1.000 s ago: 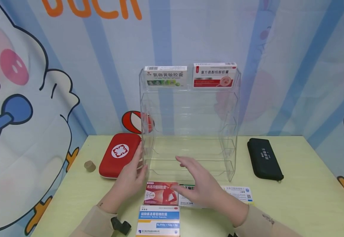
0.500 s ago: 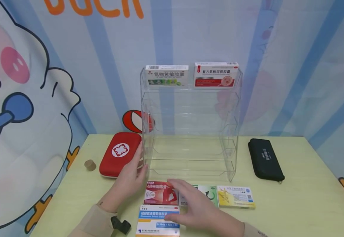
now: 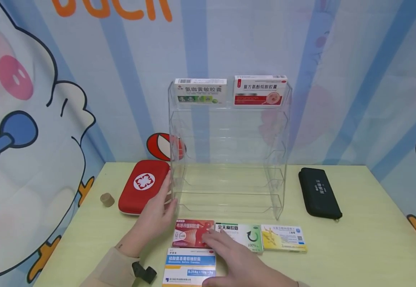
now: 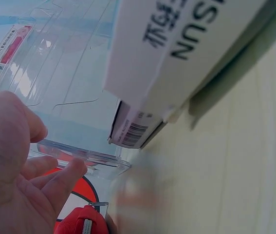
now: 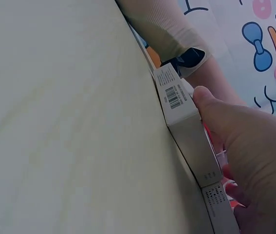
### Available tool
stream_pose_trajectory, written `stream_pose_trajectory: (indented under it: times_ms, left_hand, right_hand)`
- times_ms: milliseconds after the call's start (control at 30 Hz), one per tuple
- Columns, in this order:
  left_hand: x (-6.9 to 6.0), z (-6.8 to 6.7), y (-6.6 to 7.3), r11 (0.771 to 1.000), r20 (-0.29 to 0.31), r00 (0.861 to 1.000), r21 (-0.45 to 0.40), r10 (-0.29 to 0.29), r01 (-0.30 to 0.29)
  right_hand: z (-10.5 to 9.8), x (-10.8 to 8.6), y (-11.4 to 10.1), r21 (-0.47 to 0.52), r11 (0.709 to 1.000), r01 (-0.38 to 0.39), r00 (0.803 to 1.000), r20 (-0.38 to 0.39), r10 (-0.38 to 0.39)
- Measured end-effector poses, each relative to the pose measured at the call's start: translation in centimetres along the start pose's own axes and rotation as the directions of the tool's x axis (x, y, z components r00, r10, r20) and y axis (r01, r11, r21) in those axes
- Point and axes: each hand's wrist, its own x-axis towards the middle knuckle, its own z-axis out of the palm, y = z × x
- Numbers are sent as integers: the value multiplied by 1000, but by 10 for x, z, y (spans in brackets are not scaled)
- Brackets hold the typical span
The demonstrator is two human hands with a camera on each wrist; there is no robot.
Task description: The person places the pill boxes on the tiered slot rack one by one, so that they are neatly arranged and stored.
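Medicine boxes (image 3: 189, 279) lie in 2 places: 4 flat on the table (image 3: 365, 247) before the clear rack (image 3: 229, 139), and 2 propped in its top tier. At far left sits a brown stub (image 3: 107, 200), then a red case (image 3: 141, 199).

Just beside the case, the left hand (image 3: 154, 215) pinches the rack's side edge between thumb and fingers, likely to steady it; the forearm slants forward and inward. Nearest the person, the blue-and-white box (image 3: 189, 263) lies before the red box (image 3: 188, 233); printed faces point up, presumably for easy reading.

The right hand (image 3: 234, 259) reaches in from the lower right, palm down, fingers and thumb spread, fingertips over the red box's edge and thumb by the blue-and-white box. Neither box is clasped; I cannot tell how firmly it touches.

Rightward come the green-and-white box (image 3: 252, 239), yellow-and-white box (image 3: 283, 238) and black pouch (image 3: 320, 193).
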Motion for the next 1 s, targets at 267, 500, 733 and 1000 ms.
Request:
stream_pose_trajectory:
  times_ms: [267,500,733,1000]
  left_hand:
    - [-1,0,-1,1000,0,1000,-3,-2,2]
    - [-1,0,-1,1000,2,1000,-1,-8,8]
    - [0,0,-1,1000,-1,1000,6,0,0]
    - [0,0,-1,1000,3,1000,6,1,-1]
  right_hand:
    - [2,-2,1,-54,998,24,1000,4,-24]
    - [3,-3,1,-73,992,107,994,-30,-109]
    - [4,-5,-1,-45,975,218,972,-77,-221]
    - [5,-7,0,-40,939,341,933,-106,-343]
